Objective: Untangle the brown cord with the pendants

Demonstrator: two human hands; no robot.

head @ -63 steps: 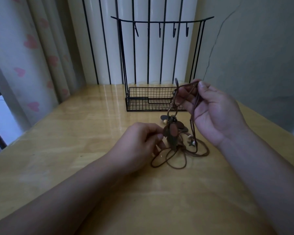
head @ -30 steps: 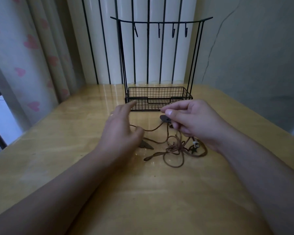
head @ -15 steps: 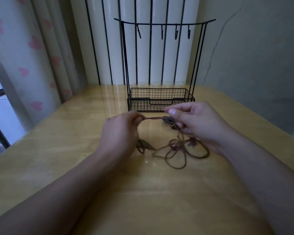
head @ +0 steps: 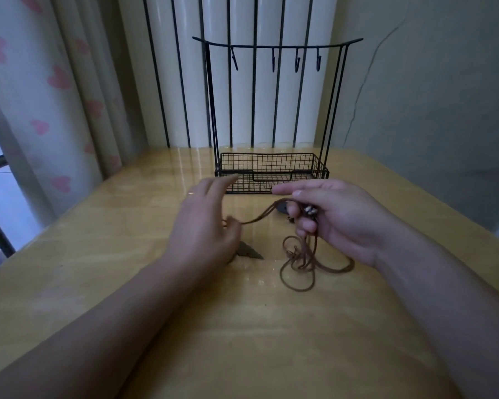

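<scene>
Running left to right above the wooden table point(head: 127, 283), one taut stretch of the brown cord point(head: 257, 218) spans the gap between the two hands. At its left end, pinched by the left hand point(head: 205, 226), thumb against the near fingers, index finger stretched straight toward the rack. At its right end, gripped in the curled fingers of the right hand point(head: 337, 217), index finger extended leftward; a dark oval pendant point(head: 281, 208) and small pale beads point(head: 310, 210) bunched against those fingers. Below the right hand, hanging down in several strands, then pooling in loose tangled loops point(head: 303, 263) flat on the tabletop. Just beside the left hand's heel, lying flat, a leaf-shaped pendant point(head: 248, 250), tip pointing right. Behind the hands, standing upright, a black wire rack point(head: 271, 174) with a mesh basket at its base and four hooks point(head: 297, 63) on its top bar; nothing visible in the basket.
</scene>
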